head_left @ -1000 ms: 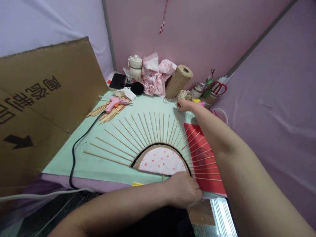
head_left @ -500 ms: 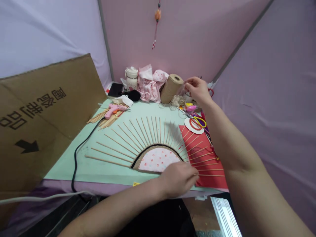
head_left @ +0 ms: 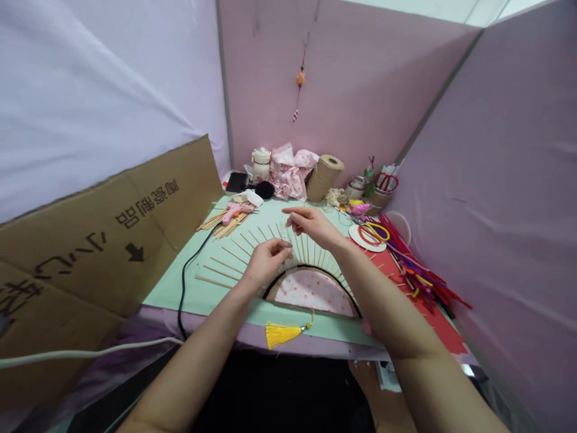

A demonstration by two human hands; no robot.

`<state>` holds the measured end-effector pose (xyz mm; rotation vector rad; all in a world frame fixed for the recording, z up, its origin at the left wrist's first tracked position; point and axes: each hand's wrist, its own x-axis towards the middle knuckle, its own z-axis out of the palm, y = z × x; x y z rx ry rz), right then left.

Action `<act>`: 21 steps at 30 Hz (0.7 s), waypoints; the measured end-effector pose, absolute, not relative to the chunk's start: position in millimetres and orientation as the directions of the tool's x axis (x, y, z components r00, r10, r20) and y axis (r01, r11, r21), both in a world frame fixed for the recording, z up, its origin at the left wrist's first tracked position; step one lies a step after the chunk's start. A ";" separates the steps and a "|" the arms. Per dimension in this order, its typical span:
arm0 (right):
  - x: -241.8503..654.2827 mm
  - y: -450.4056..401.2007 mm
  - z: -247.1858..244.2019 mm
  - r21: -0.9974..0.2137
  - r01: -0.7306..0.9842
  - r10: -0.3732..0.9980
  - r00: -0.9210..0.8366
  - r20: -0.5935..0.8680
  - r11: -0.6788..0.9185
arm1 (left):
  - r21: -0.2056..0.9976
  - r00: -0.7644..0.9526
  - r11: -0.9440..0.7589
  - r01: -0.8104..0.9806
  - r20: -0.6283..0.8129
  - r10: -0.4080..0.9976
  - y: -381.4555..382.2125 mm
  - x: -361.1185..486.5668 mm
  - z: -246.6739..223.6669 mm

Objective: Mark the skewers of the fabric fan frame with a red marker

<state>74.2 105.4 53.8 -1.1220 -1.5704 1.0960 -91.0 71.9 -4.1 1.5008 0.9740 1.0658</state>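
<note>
My left hand (head_left: 269, 260) is closed in a pinch above the sticks, left of the half-round base. Past it, my right hand (head_left: 312, 225) hovers over the stick tips, its fingertips together and pointing left. Anything between the fingers of either hand is too small to make out. Beneath them lies a fan-shaped piece: thin wooden sticks (head_left: 220, 272) spread out from a half-round base covered in white dotted fabric (head_left: 313, 290) with a black rim. A yellow tassel (head_left: 285, 332) lies at the table's front edge, its loop touching the base.
A pink glue gun (head_left: 235, 210) rests on loose sticks at left, its black cord running off the front. Behind stand a white bottle (head_left: 261, 166) and a twine spool (head_left: 325, 178). Scissors (head_left: 375, 231), pipe cleaners (head_left: 421, 273) and red sheet (head_left: 444, 325) lie right. Cardboard (head_left: 108, 240) stands left.
My right hand has come from beside the spool to above the sticks. My left hand has left the base's right end and moved up and left. The view has shifted, showing the whole tassel.
</note>
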 end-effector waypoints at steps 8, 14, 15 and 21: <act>83.7 64.1 26.2 -0.908 0.339 0.968 -0.134 0.213 0.247 | 0.997 0.056 -0.032 -0.068 0.036 0.998 72.5 -123.5 -8.1; 60.5 18.8 11.9 -0.695 0.588 0.903 -0.361 0.232 0.414 | 0.995 -0.044 0.021 -0.102 -0.026 0.999 54.2 -142.7 -24.1; 55.9 15.2 10.4 -0.658 0.615 0.894 -0.385 0.231 0.435 | 0.995 -0.044 0.038 -0.094 -0.042 0.998 49.6 -144.9 -26.6; 33.8 3.1 -3.2 -0.459 0.735 0.865 -0.457 0.208 0.499 | 0.990 -0.015 0.067 -0.124 -0.069 0.997 26.4 -143.2 -36.4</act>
